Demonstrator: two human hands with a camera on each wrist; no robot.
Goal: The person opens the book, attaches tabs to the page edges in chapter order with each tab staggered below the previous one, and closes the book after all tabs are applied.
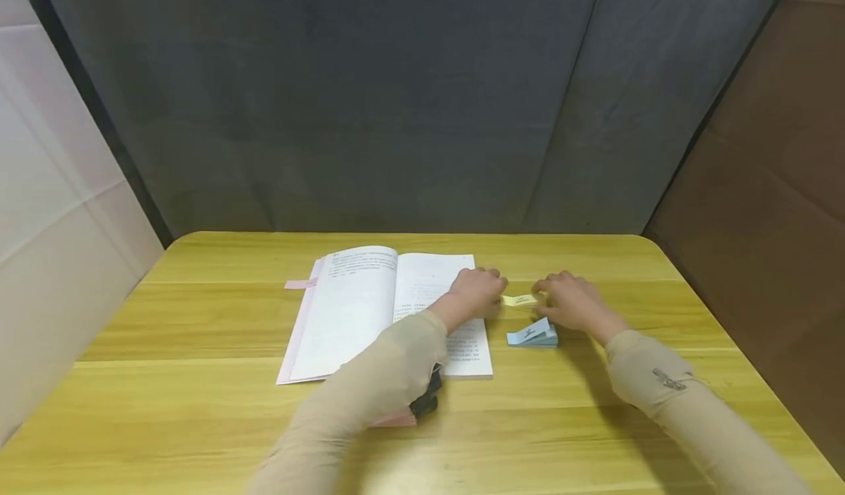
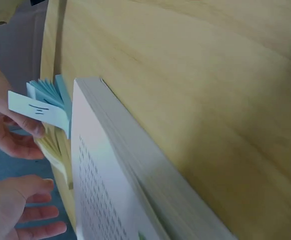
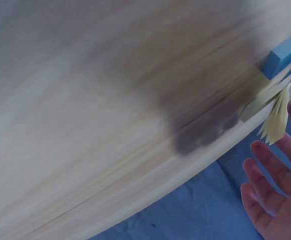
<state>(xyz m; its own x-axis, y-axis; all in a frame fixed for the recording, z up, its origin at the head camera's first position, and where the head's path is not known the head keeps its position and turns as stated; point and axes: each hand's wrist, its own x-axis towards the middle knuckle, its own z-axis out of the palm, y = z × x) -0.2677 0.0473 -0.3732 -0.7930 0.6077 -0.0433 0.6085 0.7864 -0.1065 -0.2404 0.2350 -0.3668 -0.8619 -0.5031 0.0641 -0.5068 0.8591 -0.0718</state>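
Note:
A yellow pad of sticky tabs (image 1: pixel 518 300) lies right of the open book (image 1: pixel 356 319), its leaves fanned up in the right wrist view. My left hand (image 1: pixel 477 291) hovers over the book's right edge, left of the yellow pad; its fingers look relaxed and hold nothing in the left wrist view. At the other end of the yellow pad is my right hand (image 1: pixel 569 301), thumb and fingers spread around the leaves; whether they touch is hard to tell. Nearer to me sits a blue pad of sticky tabs (image 1: pixel 533 335), its top leaf lifted and marked with dark writing.
A pink tab (image 1: pixel 300 284) sticks out from the book's left edge. Partly hidden under my left forearm are a pink item (image 1: pixel 399 419) and a black object (image 1: pixel 428 396). The wooden table (image 1: pixel 198 319) ends at a dark grey curtain (image 1: pixel 370 114).

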